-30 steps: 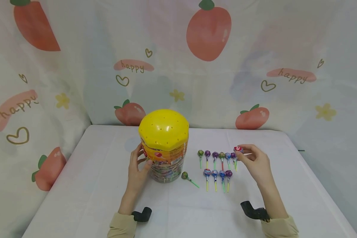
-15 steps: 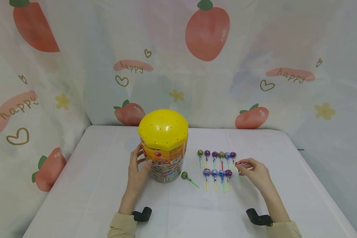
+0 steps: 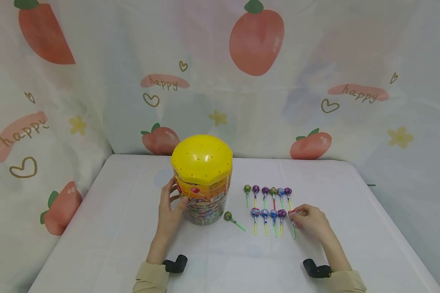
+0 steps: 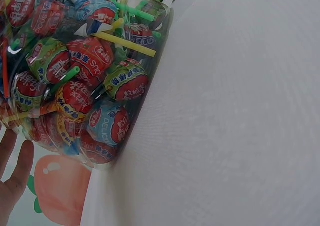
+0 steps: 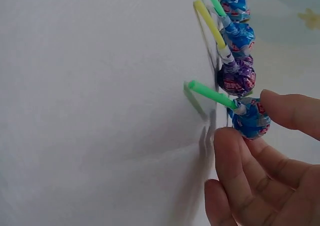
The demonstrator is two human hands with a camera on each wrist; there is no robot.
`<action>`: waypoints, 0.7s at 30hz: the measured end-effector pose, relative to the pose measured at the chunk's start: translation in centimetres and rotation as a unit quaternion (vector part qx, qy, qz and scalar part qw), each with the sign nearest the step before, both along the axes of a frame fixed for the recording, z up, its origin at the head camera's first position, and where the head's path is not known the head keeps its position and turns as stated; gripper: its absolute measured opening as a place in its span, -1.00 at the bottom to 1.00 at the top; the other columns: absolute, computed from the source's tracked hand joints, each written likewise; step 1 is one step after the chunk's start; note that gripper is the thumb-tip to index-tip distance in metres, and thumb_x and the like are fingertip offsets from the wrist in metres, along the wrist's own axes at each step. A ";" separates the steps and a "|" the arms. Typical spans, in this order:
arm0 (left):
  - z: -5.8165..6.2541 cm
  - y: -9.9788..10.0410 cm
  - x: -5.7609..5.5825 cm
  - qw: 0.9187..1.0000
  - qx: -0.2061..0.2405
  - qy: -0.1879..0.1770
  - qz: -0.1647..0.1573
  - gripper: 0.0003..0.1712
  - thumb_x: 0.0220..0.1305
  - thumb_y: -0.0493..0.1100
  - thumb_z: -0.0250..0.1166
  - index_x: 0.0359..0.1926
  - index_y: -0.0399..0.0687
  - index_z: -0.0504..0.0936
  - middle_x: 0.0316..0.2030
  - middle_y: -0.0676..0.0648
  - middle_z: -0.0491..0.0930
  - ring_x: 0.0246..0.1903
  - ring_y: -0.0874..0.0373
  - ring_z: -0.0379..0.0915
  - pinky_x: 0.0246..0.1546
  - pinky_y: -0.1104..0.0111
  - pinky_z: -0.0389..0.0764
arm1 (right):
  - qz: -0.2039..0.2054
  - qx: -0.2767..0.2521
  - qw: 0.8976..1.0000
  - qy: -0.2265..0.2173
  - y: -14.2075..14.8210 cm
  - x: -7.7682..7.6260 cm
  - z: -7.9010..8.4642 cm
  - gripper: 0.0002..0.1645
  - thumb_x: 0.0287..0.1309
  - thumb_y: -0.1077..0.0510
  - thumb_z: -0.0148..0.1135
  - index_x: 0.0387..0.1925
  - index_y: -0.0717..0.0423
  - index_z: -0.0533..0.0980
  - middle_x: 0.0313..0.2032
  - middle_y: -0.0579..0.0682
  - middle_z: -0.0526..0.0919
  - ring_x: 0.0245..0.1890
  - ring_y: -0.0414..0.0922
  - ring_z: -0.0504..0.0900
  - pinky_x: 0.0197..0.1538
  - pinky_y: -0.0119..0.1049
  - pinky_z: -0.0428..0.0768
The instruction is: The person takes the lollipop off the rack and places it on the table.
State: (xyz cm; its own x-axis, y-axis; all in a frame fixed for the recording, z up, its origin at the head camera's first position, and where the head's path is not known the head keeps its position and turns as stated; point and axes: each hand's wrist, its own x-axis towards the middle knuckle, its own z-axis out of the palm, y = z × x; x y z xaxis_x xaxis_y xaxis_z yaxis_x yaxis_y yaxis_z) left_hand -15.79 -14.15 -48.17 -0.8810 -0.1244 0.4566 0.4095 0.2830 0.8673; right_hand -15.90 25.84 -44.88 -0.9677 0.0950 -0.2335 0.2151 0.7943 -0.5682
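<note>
A clear plastic jar [image 3: 205, 209] full of wrapped lollipops, with a yellow domed lid [image 3: 201, 158], stands upright on the table. My left hand [image 3: 170, 211] holds it from the left, thumb at the front and fingers along the side. At the right end of the nearer row, my right hand [image 3: 311, 221] pinches the blue-and-red wrapped head of a lollipop [image 5: 252, 118] between thumb and fingers. Its green stick points toward me. Beside it lies a purple lollipop [image 5: 237, 78] with a yellow stick.
Behind the nearer row, another row of lollipops [image 3: 265, 191] lies with sticks toward me. A single green-headed lollipop [image 3: 228, 216] lies slantwise beside the jar. White cloth covers the table [image 3: 234, 260]; a printed curtain [image 3: 256, 114] hangs behind it.
My right hand has brought its lollipop from beside the far row toward me and down to the right end of the nearer row. My left hand and the jar have stayed put.
</note>
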 end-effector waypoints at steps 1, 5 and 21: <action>0.0 0.0 0.0 1.000 0.001 -0.001 0.000 -0.19 0.24 -0.08 0.23 0.46 0.25 0.11 0.31 -0.06 0.28 0.24 0.28 0.19 0.18 0.07 0.43 | 0.001 0.002 1.000 -0.001 0.0 0.0 -0.2 -0.52 0.20 -0.02 0.20 -0.07 0.34 0.50 -0.43 0.05 0.67 -0.43 -0.13 0.57 -0.34 -0.34 0.38; 0.0 0.1 0.1 1.000 0.004 -0.004 -0.001 -0.19 0.24 -0.08 0.23 0.46 0.25 0.11 0.31 -0.06 0.28 0.24 0.26 0.19 0.18 0.08 0.42 | -0.001 0.009 1.000 -0.002 0.1 -0.1 -0.6 -0.54 0.20 0.01 0.21 -0.09 0.35 0.51 -0.47 0.02 0.67 -0.48 -0.15 0.57 -0.35 -0.34 0.38; 0.4 -1.3 0.5 0.999 -0.021 -0.037 -0.003 -0.30 0.36 -0.13 0.10 0.46 0.23 0.10 0.32 -0.03 0.27 0.27 0.09 0.22 0.16 0.04 0.41 | -0.009 0.031 0.999 0.029 0.4 0.1 0.6 -0.47 0.25 -0.09 0.14 -0.02 0.29 0.49 -0.27 0.18 0.67 -0.33 -0.04 0.59 -0.32 -0.26 0.44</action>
State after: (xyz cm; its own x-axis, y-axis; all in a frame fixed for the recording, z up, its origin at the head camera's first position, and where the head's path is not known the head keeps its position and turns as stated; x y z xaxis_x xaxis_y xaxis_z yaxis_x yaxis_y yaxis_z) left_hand -15.31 -15.40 -47.80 -0.9132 -0.1007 0.3949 0.3469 0.3166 0.8829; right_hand -15.84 26.24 -44.28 -0.9777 0.1246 -0.1694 0.1969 0.8250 -0.5297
